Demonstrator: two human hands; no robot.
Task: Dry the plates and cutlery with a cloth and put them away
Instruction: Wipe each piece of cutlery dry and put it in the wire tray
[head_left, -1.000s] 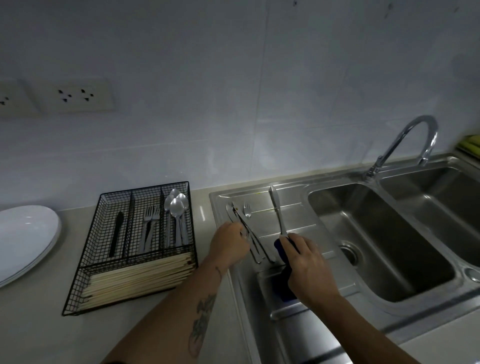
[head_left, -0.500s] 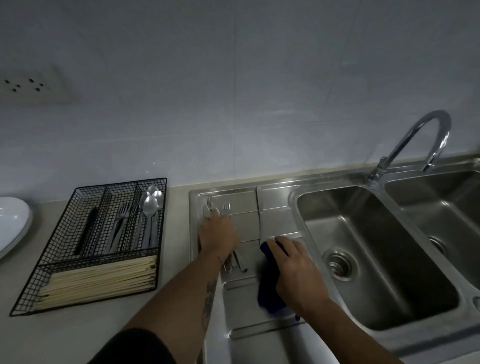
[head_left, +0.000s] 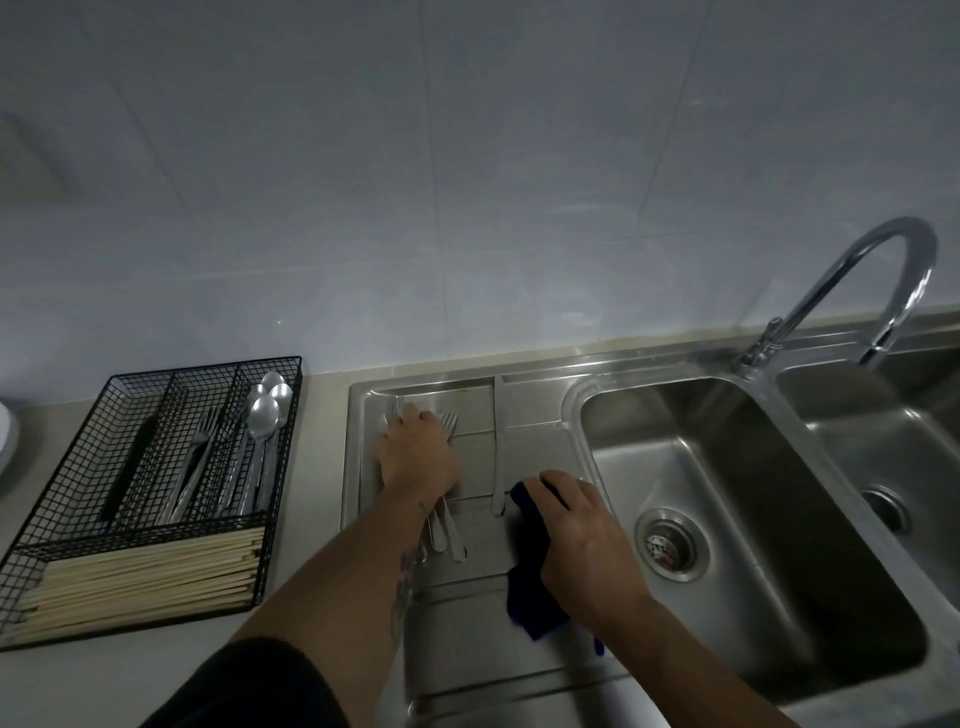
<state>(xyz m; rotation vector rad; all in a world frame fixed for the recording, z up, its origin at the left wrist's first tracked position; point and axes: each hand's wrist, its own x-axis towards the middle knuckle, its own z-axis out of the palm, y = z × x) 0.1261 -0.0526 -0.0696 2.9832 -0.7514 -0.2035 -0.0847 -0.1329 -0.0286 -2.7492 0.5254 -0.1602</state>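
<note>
Several forks (head_left: 450, 535) lie on the steel draining board (head_left: 535, 415), tines toward the wall. My left hand (head_left: 418, 457) lies palm down over their middles with its fingers curled around them. A table knife (head_left: 498, 447) lies alone just to the right of them. My right hand (head_left: 582, 535) grips a dark blue cloth (head_left: 530, 577) at the knife's near end. The black wire cutlery tray (head_left: 283, 499) on the counter to the left holds forks (head_left: 200, 467), spoons (head_left: 264, 415), a dark knife (head_left: 130, 473) and chopsticks (head_left: 140, 577).
The sink's two steel basins (head_left: 727, 519) lie to the right, with a curved tap (head_left: 852, 291) behind them. A white plate's edge (head_left: 4, 441) shows at the far left. A tiled wall stands close behind the counter.
My left hand has slid up along the forks toward the wall and now covers them. My right hand with the cloth has stayed by the knife. The view has shifted right.
</note>
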